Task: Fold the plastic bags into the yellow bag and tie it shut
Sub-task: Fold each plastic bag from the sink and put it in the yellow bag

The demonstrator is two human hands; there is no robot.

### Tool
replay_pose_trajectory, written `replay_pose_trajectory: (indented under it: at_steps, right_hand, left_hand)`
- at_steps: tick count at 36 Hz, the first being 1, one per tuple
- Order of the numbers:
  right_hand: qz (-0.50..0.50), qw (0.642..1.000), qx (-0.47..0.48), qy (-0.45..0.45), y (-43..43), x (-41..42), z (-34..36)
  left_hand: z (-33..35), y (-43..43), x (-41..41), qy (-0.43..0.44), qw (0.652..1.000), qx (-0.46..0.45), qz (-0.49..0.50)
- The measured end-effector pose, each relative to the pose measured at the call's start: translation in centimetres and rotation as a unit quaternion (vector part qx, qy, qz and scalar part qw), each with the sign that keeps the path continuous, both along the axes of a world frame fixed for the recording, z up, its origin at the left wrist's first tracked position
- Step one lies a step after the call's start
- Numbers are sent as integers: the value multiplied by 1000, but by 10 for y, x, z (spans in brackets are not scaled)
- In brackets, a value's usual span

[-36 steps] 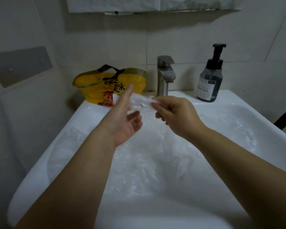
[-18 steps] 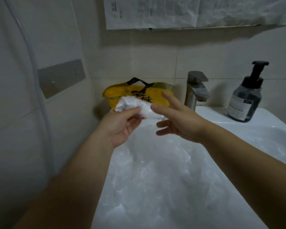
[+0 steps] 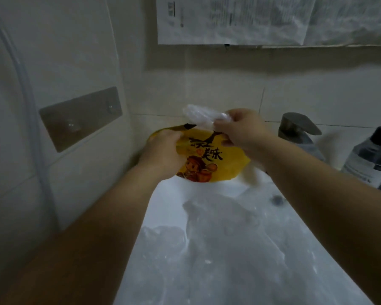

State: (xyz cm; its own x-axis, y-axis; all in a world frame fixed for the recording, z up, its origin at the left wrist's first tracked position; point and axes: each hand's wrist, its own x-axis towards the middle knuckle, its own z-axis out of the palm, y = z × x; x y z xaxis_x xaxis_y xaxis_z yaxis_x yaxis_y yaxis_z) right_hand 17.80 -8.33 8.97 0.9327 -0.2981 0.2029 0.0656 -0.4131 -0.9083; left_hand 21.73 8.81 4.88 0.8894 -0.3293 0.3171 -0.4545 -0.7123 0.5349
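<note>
One yellow bag (image 3: 209, 159) sits at the back of the white sink (image 3: 174, 191). The left hand (image 3: 163, 155) grips its left rim with curled fingers. Just above the yellow bag, the right hand (image 3: 240, 130) pinches one folded clear plastic bag (image 3: 198, 115). In front of the yellow bag, more clear plastic (image 3: 211, 243) lies in the basin, number unclear. To the right of the yellow bag stand one faucet (image 3: 295, 128) and one pump bottle (image 3: 372, 155). Tiled walls rise behind.

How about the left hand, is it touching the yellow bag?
Touching. The head view shows the left hand gripping the yellow bag at its left rim, fingers curled over the edge; the right hand pinches a folded plastic bag above it.
</note>
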Motion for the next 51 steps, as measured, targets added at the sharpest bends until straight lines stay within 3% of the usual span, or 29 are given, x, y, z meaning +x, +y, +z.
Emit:
replay_pose_trajectory:
  at_steps: [4,6,11,16,21,24,27,31,34,39,43,47,49,51]
  right_hand:
    - [51,989,-134,-45,10,22,11]
    - [79,974,-208,-49,14,28,16]
    - [100,909,-404,32,15,48,16]
    - [134,844,-491,172,10,53,15]
    - [89,818,-535,192,4,58,13]
    - [73,772,-588,229,1,60,10]
    - [77,728,-634,248,0,60,4]
    - [114,740,-626,219,3,56,6]
    - [131,765,-592,217,3,51,11]
    - [84,677,-664,307,9,45,12]
    - [7,700,-665,261,11,51,10]
    - [-16,714,-654,248,8,52,11]
    - [10,745,-627,229,5,55,12]
    - [35,802,-570,177,3,54,15]
  left_hand:
    - [-9,3,21,41,983,181,12]
    - [-10,5,23,19,973,225,42]
    - [-12,12,26,-74,987,139,3]
    - [-3,14,16,-60,996,13,-65]
    - [5,12,16,-47,997,-34,-58]
    - [10,13,19,-41,998,33,-39]
    - [11,15,21,-4,983,180,-18]
    - [13,9,21,26,944,327,48]
    - [15,7,24,32,930,359,68]
    - [20,1,26,-17,902,414,117]
    - [29,-4,25,-96,910,385,118]
    - [28,2,26,-130,957,230,122]
    - [26,2,26,-118,976,136,120]
    - [22,2,28,-89,987,55,118]
